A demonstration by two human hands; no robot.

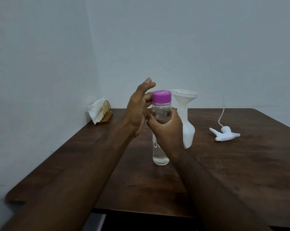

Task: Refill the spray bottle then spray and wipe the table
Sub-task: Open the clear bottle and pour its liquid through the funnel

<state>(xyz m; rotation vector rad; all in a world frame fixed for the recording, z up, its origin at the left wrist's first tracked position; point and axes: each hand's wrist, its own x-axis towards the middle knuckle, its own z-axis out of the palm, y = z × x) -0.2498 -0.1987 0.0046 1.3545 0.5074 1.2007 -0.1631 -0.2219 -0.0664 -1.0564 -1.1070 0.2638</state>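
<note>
A clear water bottle [160, 154] with a purple cap [161, 97] stands upright on the dark wooden table [224, 164]. My right hand [165, 129] grips its upper body. My left hand [138, 110] is beside the cap on the left, fingers loosely spread, some of them touching the bottle's neck just under the cap. Right behind the bottle stands the white spray bottle [188, 130] with a white funnel [185, 95] seated in its neck. The white spray head [224, 135] with its thin tube lies on the table to the right.
A gold napkin holder [106, 112] with white tissues [96, 112] sits in the back left corner by the wall. The table's front edge runs close below my forearms.
</note>
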